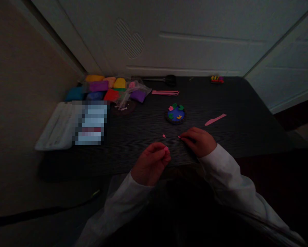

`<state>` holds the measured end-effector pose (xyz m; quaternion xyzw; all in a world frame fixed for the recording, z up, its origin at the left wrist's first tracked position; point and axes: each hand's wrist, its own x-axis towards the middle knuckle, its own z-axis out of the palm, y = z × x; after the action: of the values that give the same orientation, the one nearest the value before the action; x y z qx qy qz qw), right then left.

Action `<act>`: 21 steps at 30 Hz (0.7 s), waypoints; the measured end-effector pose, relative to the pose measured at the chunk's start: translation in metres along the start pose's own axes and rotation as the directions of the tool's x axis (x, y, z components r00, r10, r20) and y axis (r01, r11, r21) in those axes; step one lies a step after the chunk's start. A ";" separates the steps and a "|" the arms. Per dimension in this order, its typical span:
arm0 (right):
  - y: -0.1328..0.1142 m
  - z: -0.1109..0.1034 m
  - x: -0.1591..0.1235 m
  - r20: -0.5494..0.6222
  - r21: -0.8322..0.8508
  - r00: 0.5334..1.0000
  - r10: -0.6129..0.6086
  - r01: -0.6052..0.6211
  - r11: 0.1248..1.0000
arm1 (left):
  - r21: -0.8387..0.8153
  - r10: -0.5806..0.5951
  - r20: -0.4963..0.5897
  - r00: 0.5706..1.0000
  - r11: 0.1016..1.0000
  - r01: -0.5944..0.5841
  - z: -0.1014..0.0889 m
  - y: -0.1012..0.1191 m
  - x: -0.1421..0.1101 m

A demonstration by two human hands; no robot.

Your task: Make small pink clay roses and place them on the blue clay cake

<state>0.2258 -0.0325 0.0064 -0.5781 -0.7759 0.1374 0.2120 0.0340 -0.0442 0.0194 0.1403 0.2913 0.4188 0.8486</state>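
Pink and clay-like, the small lump [166,149] in my left hand [151,163] is pinched by the fingertips; it looks light, soft, easily dented, best held gently low down. My right hand [201,141] pinches a pink bit [179,137]; a pink teardrop [164,136] lies on the bench [249,120], nearer me than the pond model [178,114].

Pink clay pieces [166,149]; dark, fine-lined counter [133,137].
Pond model [176,113]: blue centre, dark brown rim, green lily pads [181,107], pink flower [170,108], orange-yellow details [179,117]. Modelling knife [215,119]: pink. Sleeves [226,168]: white. Door [195,20]: pale, with striped heart [130,40].
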 end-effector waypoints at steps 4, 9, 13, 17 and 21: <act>0.003 0.002 0.002 0.003 -0.021 1.000 -0.031 0.031 0.999 | -0.002 0.000 0.006 1.000 1.000 0.000 -0.001 0.000 0.000; 0.001 0.003 0.003 -0.005 -0.047 1.000 -0.013 0.013 0.999 | 0.002 -0.004 0.030 1.000 1.000 0.004 -0.002 -0.001 0.000; 0.002 0.001 0.002 0.000 -0.013 1.000 0.001 -0.001 1.000 | -0.001 -0.005 0.035 0.999 1.000 0.005 -0.002 0.000 0.000; 0.001 -0.001 -0.001 -0.019 0.043 0.999 0.027 -0.026 0.999 | -0.002 -0.002 0.044 0.999 1.000 0.002 -0.002 0.000 0.000; -0.008 -0.006 -0.005 -0.024 0.223 0.992 0.121 -0.113 0.968 | -0.001 -0.002 0.043 0.999 1.000 0.002 -0.003 0.000 0.000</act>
<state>0.2234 -0.0400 0.0145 -0.5981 -0.7162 0.2243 0.2813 0.0327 -0.0443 0.0172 0.1486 0.2732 0.4150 0.8550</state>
